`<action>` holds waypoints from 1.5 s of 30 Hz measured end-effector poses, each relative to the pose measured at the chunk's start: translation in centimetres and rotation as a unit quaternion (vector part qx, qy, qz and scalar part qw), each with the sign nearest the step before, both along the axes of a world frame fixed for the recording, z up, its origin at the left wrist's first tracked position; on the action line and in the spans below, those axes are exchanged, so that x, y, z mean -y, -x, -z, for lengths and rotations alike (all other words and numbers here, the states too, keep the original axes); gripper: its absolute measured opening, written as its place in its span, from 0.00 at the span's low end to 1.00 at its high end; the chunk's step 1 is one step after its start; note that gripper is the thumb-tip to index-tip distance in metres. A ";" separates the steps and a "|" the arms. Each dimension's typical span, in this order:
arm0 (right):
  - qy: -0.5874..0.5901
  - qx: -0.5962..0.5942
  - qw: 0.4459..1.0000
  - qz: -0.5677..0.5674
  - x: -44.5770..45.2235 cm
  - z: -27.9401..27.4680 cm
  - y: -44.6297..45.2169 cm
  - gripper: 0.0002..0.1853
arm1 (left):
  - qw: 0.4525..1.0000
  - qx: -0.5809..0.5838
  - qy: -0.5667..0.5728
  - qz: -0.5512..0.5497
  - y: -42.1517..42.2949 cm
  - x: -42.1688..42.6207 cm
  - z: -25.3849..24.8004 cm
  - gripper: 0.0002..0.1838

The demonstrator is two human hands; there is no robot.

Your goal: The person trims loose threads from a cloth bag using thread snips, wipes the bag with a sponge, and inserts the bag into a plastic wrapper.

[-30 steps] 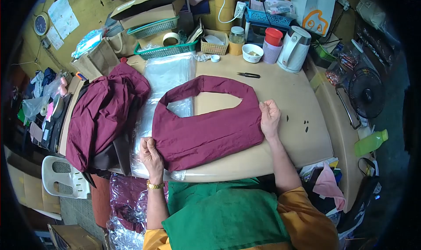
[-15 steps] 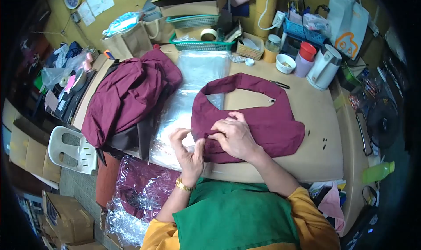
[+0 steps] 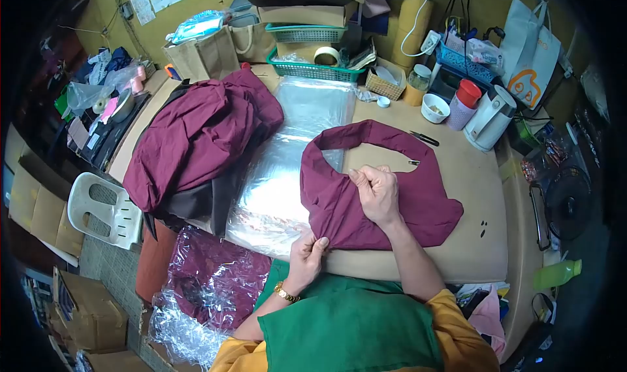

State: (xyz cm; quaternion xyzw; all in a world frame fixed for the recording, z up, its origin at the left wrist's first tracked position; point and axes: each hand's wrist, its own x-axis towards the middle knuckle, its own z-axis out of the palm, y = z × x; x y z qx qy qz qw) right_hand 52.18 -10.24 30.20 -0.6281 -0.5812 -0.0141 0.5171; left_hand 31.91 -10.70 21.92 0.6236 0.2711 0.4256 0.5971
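A maroon fabric shoulder bag [image 3: 418, 205] lies flat on the table in front of me, its wide strap looped away from me. A small zipper pull [image 3: 414, 162] shows at the right end of its opening. My left hand [image 3: 307, 258] is closed in a pinch on the bag's lower left corner. Near the left end of the opening, my right hand [image 3: 379, 190] is closed on the bag's upper edge. The fabric between both hands is drawn into creases.
Clear plastic sleeves [image 3: 313, 104] lie left of the bag, beside a heap of maroon fabric [image 3: 202, 137]. Thread snips [image 3: 424, 139] lie behind the bag. A white bowl [image 3: 435, 108] and a kettle [image 3: 491, 117] stand back right. Plastic-wrapped maroon goods [image 3: 212, 274] sit below the table edge.
My left hand has moved down and closed on the bag's lower left corner. My right hand has moved up to the opening's edge. The view has shifted slightly.
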 end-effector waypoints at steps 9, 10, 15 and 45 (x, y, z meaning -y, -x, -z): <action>0.024 0.099 0.993 -0.051 0.5 -0.7 0.9 0.25 | 0.912 -0.107 -0.329 -0.222 1.0 -2.6 -6.6 0.03; 0.015 0.104 0.990 -0.096 0.4 -0.5 1.2 0.24 | 0.900 -0.109 -0.350 -0.238 0.3 -3.2 -7.3 0.04; 0.019 0.095 0.988 -0.120 1.3 0.1 2.1 0.22 | 0.980 -0.063 -0.179 -0.063 -1.3 -4.7 -6.0 0.05; 0.150 0.073 0.962 -0.217 4.2 -0.6 3.1 0.06 | 0.951 -0.095 -0.248 -0.160 1.8 -0.8 -4.4 0.10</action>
